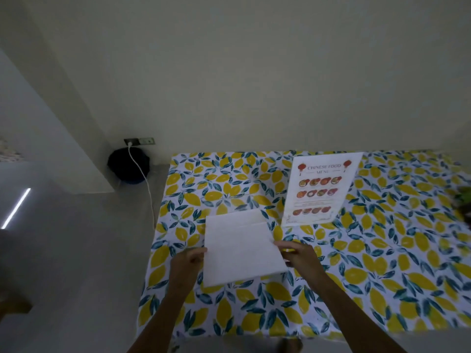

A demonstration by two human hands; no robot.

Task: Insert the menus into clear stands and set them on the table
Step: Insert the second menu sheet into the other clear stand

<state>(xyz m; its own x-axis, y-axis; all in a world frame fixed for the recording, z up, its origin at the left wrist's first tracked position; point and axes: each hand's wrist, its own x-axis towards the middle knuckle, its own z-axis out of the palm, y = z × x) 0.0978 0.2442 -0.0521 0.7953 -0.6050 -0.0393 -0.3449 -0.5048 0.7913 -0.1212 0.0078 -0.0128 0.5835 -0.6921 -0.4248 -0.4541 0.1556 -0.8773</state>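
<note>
A white sheet (239,248), blank side up, is held over the near left part of the table (382,263), which is covered by a lemon-print cloth. Its long axis runs from the near edge toward the far wall, tipped slightly so the far end leans left. A second layer shows along its far edge, offset a little, so it may be more than one sheet or a sheet in a clear sleeve; I cannot tell which.

The left hand (187,263) grips the sheet's left edge about midway along, its fingers curled closed in a pinch, thumb on top. The right hand (297,256) holds the right edge at about the same level, its fingers (283,247) nearly closed on the paper's margin, thumb and forefinger meeting over it.

Beyond and to the right, well apart from the hands, a printed menu (322,188) headed "Chinese Food Menu" faces the camera with rows of dish photos; its long axis points away toward the wall, heading at the far end. Whether it lies flat or stands in a clear holder cannot be told.

Left of the table, on the floor, a dark round object (127,166) sits below a wall socket (139,141) with a white cable (145,179) plugged in
</note>
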